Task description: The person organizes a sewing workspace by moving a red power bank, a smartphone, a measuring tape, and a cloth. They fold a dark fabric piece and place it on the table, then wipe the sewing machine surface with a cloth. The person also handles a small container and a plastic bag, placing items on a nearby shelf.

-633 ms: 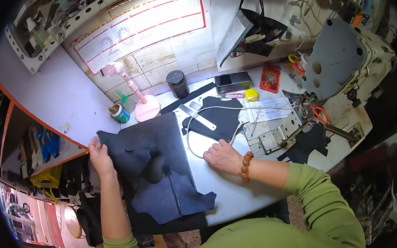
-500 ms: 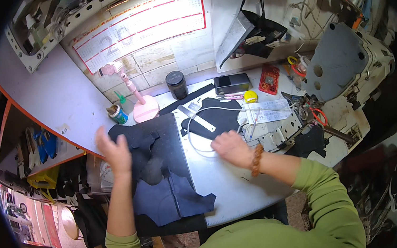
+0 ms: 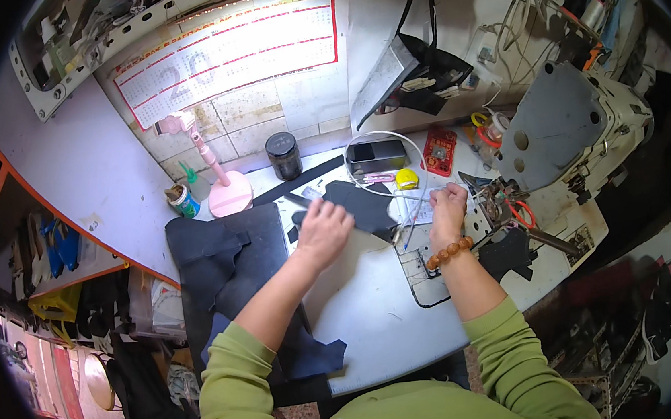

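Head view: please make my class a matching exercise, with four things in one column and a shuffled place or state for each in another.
Column one
1. Left hand
2. Right hand
3. White cable
4. Pink stand

Column two
A. Bent into a loop
B. Bare at the wrist
C. Left of the dark jar
D. Beaded bracelet at the wrist

Pairs: 1-B, 2-D, 3-A, 4-C

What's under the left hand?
Beside the left hand, a flat black irregular sheet shows on the smooth white tabletop. What's directly beneath the hand is covered, so I can't tell.
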Tool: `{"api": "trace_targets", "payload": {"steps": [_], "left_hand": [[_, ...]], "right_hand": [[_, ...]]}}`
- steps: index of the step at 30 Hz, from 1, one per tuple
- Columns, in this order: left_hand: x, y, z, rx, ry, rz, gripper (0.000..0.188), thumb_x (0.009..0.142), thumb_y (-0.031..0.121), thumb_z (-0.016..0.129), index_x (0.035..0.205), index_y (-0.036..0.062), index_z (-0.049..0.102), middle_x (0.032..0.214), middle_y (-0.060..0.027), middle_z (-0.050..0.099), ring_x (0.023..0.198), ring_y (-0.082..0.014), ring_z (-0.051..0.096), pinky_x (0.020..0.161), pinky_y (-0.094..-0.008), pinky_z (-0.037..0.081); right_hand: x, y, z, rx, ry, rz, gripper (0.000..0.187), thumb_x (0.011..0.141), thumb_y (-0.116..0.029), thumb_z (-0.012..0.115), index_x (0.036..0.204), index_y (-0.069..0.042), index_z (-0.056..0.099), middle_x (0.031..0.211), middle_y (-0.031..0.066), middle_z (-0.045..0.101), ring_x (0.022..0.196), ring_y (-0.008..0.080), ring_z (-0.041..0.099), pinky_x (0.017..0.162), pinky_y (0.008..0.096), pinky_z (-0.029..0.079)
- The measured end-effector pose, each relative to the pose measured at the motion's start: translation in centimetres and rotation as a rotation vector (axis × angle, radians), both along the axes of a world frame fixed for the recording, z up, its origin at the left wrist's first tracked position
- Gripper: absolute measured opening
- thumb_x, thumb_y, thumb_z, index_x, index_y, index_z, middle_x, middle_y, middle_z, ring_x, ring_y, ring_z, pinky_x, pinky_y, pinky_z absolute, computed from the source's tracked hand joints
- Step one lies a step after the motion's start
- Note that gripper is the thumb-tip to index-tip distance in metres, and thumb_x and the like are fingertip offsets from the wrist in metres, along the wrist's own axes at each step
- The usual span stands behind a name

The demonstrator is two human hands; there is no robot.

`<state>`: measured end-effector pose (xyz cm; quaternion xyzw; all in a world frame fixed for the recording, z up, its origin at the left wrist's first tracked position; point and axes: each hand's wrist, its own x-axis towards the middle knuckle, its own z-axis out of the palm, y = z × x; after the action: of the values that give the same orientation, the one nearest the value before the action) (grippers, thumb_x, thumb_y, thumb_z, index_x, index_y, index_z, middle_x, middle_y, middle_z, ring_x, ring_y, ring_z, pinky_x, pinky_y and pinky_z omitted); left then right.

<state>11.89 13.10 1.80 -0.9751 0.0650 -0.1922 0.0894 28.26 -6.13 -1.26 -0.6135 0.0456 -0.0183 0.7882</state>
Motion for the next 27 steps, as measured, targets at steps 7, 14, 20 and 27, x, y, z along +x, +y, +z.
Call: {"api": "trace_targets", "payload": {"steps": [7, 14, 20, 27], "left_hand": [[-1.6, 1.5, 10.3, -0.634, -0.567, 0.134, 0.013, 0.089, 0.004, 0.056, 0.101, 0.0045, 0.062, 0.092, -0.0183, 0.065, 0.084, -0.0386, 0.064, 0.074, -0.0427, 0.051], [-10.0, 5.5, 17.1, -0.929, -0.680, 0.126, 0.026, 0.100, 0.004, 0.046, 0.121, 0.0013, 0.059, 0.105, -0.0068, 0.066, 0.093, -0.0107, 0.059, 0.086, -0.0244, 0.046], [-19.0, 8.9, 16.7, -1.677, -0.498, 0.179, 0.027, 0.101, 0.006, 0.042, 0.123, 0.0013, 0.055, 0.109, -0.0115, 0.066, 0.092, -0.0158, 0.067, 0.081, -0.0278, 0.056], [-23.2, 11.5, 10.7, -1.454, -0.249, 0.432, 0.029, 0.095, 0.006, 0.051, 0.123, -0.0015, 0.056, 0.110, -0.0122, 0.067, 0.098, -0.0196, 0.065, 0.088, -0.0311, 0.052]], "right_hand": [[-6.3, -0.8, -0.6, -0.611, -0.628, 0.209, 0.039, 0.081, -0.002, 0.063, 0.118, 0.001, 0.051, 0.138, 0.0191, 0.041, 0.127, 0.0370, 0.043, 0.107, 0.0418, 0.036], [-11.2, 0.1, -1.1, -0.806, -0.960, 0.700, 0.031, 0.078, -0.003, 0.064, 0.109, -0.004, 0.060, 0.128, 0.0155, 0.053, 0.119, 0.0337, 0.051, 0.102, 0.0422, 0.039], [-9.6, 6.8, -1.3, -1.077, -1.209, 0.839, 0.026, 0.084, -0.009, 0.060, 0.110, -0.008, 0.063, 0.118, 0.0093, 0.059, 0.111, 0.0280, 0.055, 0.094, 0.0403, 0.043], [-7.8, 15.7, -0.2, -1.161, -1.129, 1.002, 0.027, 0.086, -0.007, 0.052, 0.110, -0.011, 0.064, 0.108, 0.0098, 0.062, 0.109, 0.0288, 0.057, 0.092, 0.0418, 0.046]]}}
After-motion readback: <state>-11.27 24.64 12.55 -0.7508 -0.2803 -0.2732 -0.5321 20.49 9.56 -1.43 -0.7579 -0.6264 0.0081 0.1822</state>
